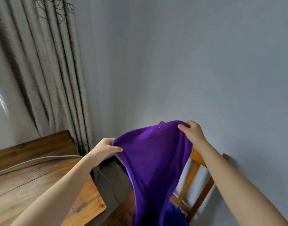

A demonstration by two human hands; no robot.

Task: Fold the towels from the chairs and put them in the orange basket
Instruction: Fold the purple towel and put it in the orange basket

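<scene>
A purple towel (pixel 153 162) hangs in the air in front of a wooden chair (pixel 195 175) that stands against the wall. My left hand (pixel 105 148) pinches the towel's upper left edge. My right hand (pixel 193 130) grips its upper right edge, higher and farther away, just above the chair's backrest. The cloth sags between both hands and drops down out of the bottom of the frame. A darker blue cloth (pixel 174 214) shows on the chair seat behind the towel's lower part. No orange basket is in view.
A wooden table (pixel 33 181) fills the lower left, with a grey cable (pixel 33 161) lying across it. A beige patterned curtain (pixel 42 70) hangs at the left. A plain grey wall (pixel 189 62) stands behind the chair.
</scene>
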